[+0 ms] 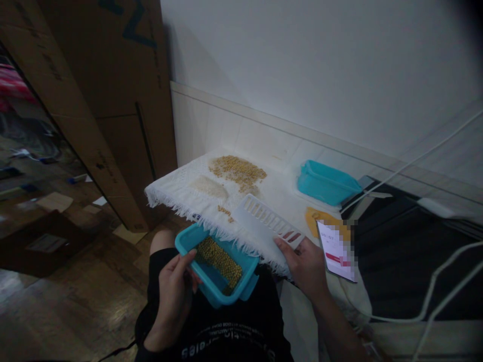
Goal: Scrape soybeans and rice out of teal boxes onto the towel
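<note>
My left hand (pixel 175 289) grips the near left rim of a blue plastic container (pixel 209 295) held over my lap, below the table edge. Yellow beans (pixel 222 261) lie inside it. In my right hand (pixel 307 266) is a white slotted plastic panel (pixel 258 229), pinched by its right end and resting low over the cloth. Beyond the panel, a spread of loose beans (pixel 237 168) covers part of the white fringed cloth (pixel 177 188). A pale patch of fine grains (pixel 208 186) sits in front of it, with a few stray beans (pixel 225 211) closer to the fringe.
A second blue container (pixel 328 183) stands at the table's back right. Near my right hand lie a lit phone (pixel 335 251) and a yellow-orange item (pixel 315 221). White cables (pixel 433 271) cross a black surface on the right. A tall cardboard box (pixel 124 90) borders the left.
</note>
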`<state>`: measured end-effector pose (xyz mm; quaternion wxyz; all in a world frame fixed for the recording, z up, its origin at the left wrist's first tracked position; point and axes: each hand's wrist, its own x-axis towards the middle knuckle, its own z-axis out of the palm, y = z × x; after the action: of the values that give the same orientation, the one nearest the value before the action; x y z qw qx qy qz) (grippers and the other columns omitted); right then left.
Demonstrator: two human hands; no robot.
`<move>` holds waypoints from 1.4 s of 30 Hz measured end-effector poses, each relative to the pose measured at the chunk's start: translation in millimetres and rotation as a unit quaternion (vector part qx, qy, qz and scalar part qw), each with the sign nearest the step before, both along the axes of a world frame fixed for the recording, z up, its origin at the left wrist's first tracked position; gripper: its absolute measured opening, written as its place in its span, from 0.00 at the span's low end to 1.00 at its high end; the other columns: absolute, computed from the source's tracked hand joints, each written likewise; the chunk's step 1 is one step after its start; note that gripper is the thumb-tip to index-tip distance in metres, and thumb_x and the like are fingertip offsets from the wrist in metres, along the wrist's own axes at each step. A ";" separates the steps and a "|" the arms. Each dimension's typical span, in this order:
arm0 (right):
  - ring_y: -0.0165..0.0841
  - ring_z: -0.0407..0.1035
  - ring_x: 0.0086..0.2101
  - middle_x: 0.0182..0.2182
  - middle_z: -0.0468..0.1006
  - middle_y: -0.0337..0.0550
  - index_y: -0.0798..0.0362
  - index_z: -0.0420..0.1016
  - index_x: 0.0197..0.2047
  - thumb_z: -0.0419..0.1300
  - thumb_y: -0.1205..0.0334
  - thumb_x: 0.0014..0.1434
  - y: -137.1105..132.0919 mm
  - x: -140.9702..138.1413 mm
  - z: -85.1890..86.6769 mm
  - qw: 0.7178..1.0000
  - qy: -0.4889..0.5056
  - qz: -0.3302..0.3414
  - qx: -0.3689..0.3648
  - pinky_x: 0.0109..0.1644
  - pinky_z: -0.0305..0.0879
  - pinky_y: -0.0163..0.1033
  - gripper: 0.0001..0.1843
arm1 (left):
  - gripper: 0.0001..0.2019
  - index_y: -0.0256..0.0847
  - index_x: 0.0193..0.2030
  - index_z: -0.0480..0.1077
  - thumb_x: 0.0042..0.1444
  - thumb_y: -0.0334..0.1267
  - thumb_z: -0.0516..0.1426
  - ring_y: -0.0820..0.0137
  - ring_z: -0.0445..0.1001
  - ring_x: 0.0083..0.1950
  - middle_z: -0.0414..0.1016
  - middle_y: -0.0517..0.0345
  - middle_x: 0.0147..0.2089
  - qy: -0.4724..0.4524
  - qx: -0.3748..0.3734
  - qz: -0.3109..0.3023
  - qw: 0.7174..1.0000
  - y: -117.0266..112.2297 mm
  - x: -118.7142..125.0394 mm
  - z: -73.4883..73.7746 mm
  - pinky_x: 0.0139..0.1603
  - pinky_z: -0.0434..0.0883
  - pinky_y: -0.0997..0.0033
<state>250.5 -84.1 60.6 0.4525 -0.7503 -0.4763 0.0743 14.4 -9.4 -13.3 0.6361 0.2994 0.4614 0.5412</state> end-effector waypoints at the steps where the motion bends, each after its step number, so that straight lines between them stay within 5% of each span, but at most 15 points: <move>1: 0.41 0.79 0.32 0.33 0.85 0.47 0.53 0.81 0.38 0.61 0.45 0.59 0.8 0.8 0.0 1.000 0.002 -0.001 0.001 0.33 0.73 0.40 0.19 | 0.17 0.41 0.17 0.68 0.49 0.45 0.66 0.77 0.59 0.12 0.66 0.64 0.11 -0.002 0.000 -0.002 1.000 -0.1 -0.2 -0.1 0.12 0.54 0.78; 28: 0.41 0.80 0.35 0.36 0.86 0.46 0.53 0.81 0.40 0.61 0.49 0.60 6.2 -8.9 6.4 0.998 0.002 0.061 0.002 0.36 0.75 0.40 0.16 | 0.18 0.41 0.15 0.66 0.48 0.45 0.66 0.77 0.60 0.12 0.66 0.64 0.11 -0.005 -0.003 0.006 1.000 2.2 -2.9 2.7 0.13 0.56 0.77; 35: 0.42 0.80 0.35 0.34 0.85 0.49 0.53 0.80 0.39 0.61 0.47 0.59 14.6 -1.3 5.9 0.999 -0.026 -0.001 0.019 0.34 0.74 0.41 0.18 | 0.19 0.41 0.15 0.67 0.49 0.45 0.65 0.77 0.59 0.12 0.66 0.63 0.11 0.003 0.005 0.008 1.000 3.0 -4.7 2.7 0.13 0.55 0.77; 42: 0.42 0.79 0.34 0.33 0.85 0.48 0.53 0.79 0.37 0.60 0.48 0.60 22.9 -2.3 1.9 0.999 -0.029 0.021 0.023 0.36 0.74 0.42 0.16 | 0.19 0.41 0.14 0.66 0.48 0.45 0.65 0.77 0.59 0.11 0.66 0.62 0.10 0.008 0.008 0.011 1.000 2.9 -3.8 5.1 0.12 0.56 0.77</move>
<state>248.3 -61.2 62.5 0.4539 -0.7314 -0.5063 0.0510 10.7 -6.6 -8.2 0.6244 0.3035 0.4654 0.5491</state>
